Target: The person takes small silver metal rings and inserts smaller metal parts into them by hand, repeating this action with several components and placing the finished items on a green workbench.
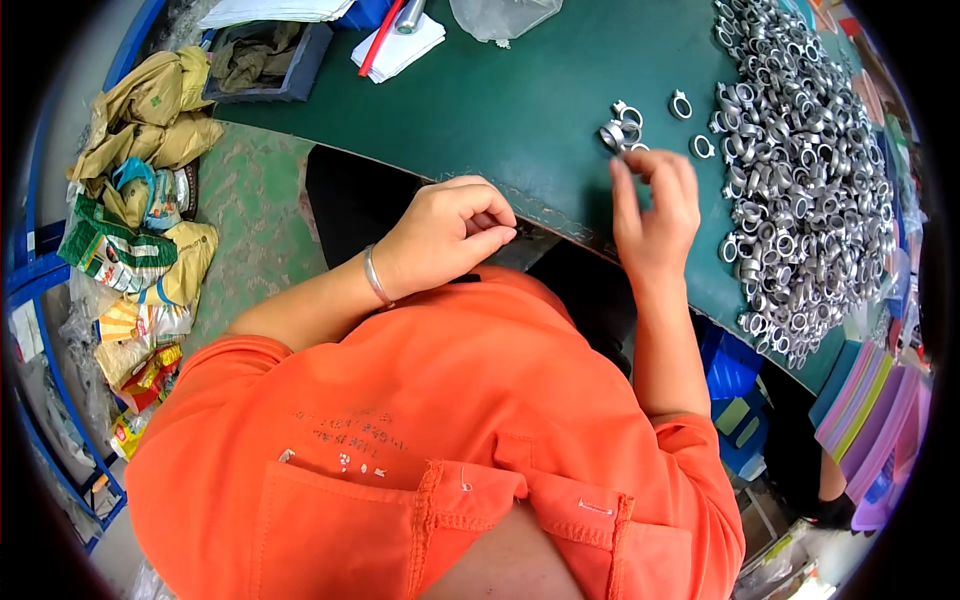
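My left hand (447,226) is at the table's near edge, fingers curled in and thumb laid against them. Whatever it may hold is hidden. Over the edge, further right, my right hand (658,212) reaches toward a few grey metal rings (622,128). Its thumb and forefinger come close together beside them, but blur at the tips hides whether a ring is between them. Two single rings lie apart, one ring (681,104) farther off and another ring (703,147) nearer the pile. A large heap of similar metal rings with small lugs (800,200) covers the right side.
The green table (520,110) has a worn near edge. At its far left stand a grey bin with cloth (265,62), white paper (410,50) with a red stick, and a clear plastic bag (505,15). Crumpled sacks (150,130) lie left; coloured plastic sheets (875,420) stand right.
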`<control>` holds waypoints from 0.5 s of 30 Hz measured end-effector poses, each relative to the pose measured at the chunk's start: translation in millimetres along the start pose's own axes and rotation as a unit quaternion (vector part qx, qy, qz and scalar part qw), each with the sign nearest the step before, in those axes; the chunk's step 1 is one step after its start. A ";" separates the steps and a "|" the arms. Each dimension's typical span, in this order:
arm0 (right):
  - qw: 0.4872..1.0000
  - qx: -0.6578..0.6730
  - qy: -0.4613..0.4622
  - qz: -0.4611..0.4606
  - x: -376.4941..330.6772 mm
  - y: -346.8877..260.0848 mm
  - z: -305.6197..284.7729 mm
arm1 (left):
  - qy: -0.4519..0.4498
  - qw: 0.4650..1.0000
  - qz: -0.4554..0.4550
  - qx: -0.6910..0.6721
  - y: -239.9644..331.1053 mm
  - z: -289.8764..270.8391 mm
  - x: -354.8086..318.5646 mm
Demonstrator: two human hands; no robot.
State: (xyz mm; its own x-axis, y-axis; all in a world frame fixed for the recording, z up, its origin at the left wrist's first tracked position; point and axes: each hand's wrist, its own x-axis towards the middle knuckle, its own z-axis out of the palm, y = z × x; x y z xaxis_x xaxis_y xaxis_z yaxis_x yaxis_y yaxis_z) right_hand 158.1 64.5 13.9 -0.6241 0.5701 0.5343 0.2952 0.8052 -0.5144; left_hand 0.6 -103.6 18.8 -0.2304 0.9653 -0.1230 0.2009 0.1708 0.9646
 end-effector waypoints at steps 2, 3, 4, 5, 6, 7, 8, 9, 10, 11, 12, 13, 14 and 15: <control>0.993 -0.110 0.027 -0.015 10.1 12.1 9.4 | -0.002 1.000 0.002 -0.005 0.2 2.2 3.8; 0.992 -0.122 0.002 -0.011 11.7 16.5 13.3 | -0.009 0.999 0.003 -0.039 -1.3 4.3 5.7; 0.993 -0.117 -0.006 -0.015 11.2 17.1 13.1 | -0.017 0.997 0.004 -0.073 -1.1 6.2 8.1; 0.993 -0.113 -0.014 -0.019 10.4 15.0 11.3 | -0.015 0.997 0.008 -0.073 2.6 7.8 10.6; 0.999 -0.047 -0.003 -0.017 8.0 12.0 12.0 | -0.012 0.986 -0.045 -0.159 6.7 9.3 12.0; 1.000 0.018 0.007 -0.015 5.5 6.8 11.8 | -0.010 0.965 -0.098 -0.244 9.2 10.5 13.9; 0.998 0.060 -0.005 -0.017 3.5 -1.3 8.7 | -0.019 0.961 -0.110 -0.254 8.3 9.5 18.6; 0.995 0.098 -0.020 -0.016 -2.1 -7.2 6.7 | -0.017 0.961 -0.110 -0.253 8.3 8.8 22.0; 0.991 0.119 -0.012 -0.055 -4.5 -11.2 7.0 | -0.034 0.936 -0.143 -0.320 8.8 7.9 25.1; 0.986 0.140 -0.004 -0.094 -6.6 -15.4 7.5 | -0.050 0.905 -0.175 -0.386 9.2 7.2 27.5; 0.986 0.146 -0.010 -0.085 -10.1 -22.4 4.8 | -0.060 0.894 -0.174 -0.407 9.7 7.9 29.6; 0.984 0.160 -0.002 -0.079 -12.9 -23.9 5.2 | -0.061 0.894 -0.174 -0.408 9.4 10.1 30.0; 0.982 0.181 -0.006 -0.058 -15.7 -23.6 6.0 | -0.042 0.908 -0.138 -0.394 8.5 13.0 29.6; 0.978 0.204 -0.008 -0.036 -19.2 -23.1 7.3 | -0.023 0.920 -0.103 -0.378 7.9 15.0 28.6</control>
State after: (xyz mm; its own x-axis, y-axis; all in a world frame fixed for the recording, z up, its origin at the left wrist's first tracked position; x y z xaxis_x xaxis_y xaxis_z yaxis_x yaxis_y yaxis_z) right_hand 157.9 33.7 10.6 -0.6448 0.5089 0.5703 -0.0609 0.7095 -0.7021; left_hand 9.8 -71.7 19.4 -0.1453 0.9379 -0.3151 -0.5661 0.1824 0.8039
